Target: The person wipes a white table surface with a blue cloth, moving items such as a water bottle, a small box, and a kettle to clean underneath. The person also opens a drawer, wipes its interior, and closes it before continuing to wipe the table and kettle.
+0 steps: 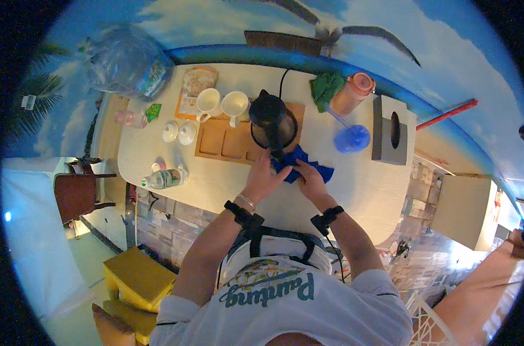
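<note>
A black electric kettle (272, 116) with a see-through body stands on a wooden tray (222, 139), its handle towards me. Just in front of the handle, a crumpled dark blue cloth (320, 169) lies bunched up. My right hand (311, 179) grips this cloth from its near side. The fingers of my left hand (262, 178) reach up beside the lower end of the kettle handle, and its thumb points at the cloth. Whether the left fingers close on the handle or the cloth is hidden. Black straps circle both wrists.
On the tray's left edge are two white mugs (234, 104), with two white lids (186, 133) nearby. An orange-white packet (197, 86) lies behind. A plastic bottle (164, 178) rests front left. Rightwards are a pink tumbler (352, 93), green cloth (326, 88), blue plastic item (352, 139) and tissue box (390, 129).
</note>
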Demonstrator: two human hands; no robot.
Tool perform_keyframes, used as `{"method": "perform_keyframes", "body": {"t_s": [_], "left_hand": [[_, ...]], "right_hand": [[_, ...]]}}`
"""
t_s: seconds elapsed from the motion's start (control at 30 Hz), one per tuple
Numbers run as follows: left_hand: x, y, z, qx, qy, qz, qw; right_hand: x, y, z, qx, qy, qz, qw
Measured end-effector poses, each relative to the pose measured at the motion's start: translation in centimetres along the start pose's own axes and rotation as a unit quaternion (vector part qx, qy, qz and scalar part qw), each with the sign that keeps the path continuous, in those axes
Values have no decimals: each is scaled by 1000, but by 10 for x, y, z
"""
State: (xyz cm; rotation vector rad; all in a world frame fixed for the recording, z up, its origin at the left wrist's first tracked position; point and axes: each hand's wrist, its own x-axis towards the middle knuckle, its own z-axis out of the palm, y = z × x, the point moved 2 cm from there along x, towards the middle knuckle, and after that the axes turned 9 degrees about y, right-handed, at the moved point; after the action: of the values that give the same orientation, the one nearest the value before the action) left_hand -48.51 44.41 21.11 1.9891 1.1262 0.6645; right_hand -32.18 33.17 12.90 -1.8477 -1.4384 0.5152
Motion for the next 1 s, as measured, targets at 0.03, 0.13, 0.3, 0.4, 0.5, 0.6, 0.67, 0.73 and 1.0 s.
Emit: {"method": "perform_keyframes", "body": {"t_s": [0.03, 0.13, 0.3, 0.4, 0.5, 0.6, 0.67, 0.73, 1.0], "left_hand": [[7, 10, 0, -71, 40, 12, 997], [27, 23, 1, -123, 57, -20, 991], [44, 29, -4, -217, 79, -52, 972], [52, 35, -31, -263, 38, -20, 964], [51, 57, -67, -235, 2, 44, 971], [53, 79, -104, -180, -20, 64, 981], [51, 88, -119, -235, -34, 60, 970], [52, 86, -128, -224, -109, 19, 968], [52, 91, -132, -441, -85, 13, 893]], "right_hand": [[1, -2, -5, 8, 30, 6, 999], [4, -11, -24, 22, 189, 73, 979], [18, -49, -47, 122, 283, 81, 948], [28, -87, -54, 120, 322, 70, 936], [49, -131, -47, 141, 339, 9, 930], [72, -174, -31, 44, 422, -59, 904], [78, -191, -34, -29, 457, -86, 885], [91, -189, -55, 49, 443, -27, 895], [79, -200, -59, -105, 471, -91, 871]]}}
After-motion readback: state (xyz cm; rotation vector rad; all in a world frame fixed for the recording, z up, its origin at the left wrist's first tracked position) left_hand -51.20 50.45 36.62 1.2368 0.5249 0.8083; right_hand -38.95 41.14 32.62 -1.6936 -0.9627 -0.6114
